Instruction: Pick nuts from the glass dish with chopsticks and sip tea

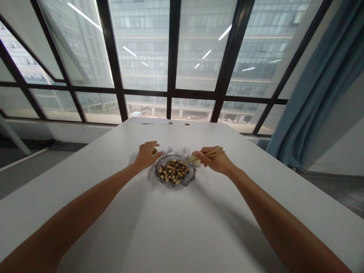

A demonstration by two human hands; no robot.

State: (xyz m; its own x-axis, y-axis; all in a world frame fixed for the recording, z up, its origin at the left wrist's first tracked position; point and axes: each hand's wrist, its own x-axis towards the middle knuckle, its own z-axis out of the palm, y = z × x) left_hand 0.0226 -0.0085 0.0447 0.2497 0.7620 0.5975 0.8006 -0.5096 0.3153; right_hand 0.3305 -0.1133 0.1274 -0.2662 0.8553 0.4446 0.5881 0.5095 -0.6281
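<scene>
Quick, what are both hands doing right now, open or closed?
Left hand: fingers curved by a small greenish-brown thing; whether it grips it cannot be told.
Right hand: closed, holding chopsticks toward the glass bowl.

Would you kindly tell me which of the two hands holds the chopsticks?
The right hand: it grips the chopsticks, their tips pointing toward the glass bowl, whereas the left hand, by the bowl's other side, holds none.

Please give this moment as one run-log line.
Left hand: near clear scalloped glass bowl, grip unclear | Right hand: holds tan wooden chopsticks, tips over bowl | Bowl: pale oval and dark pieces
</scene>
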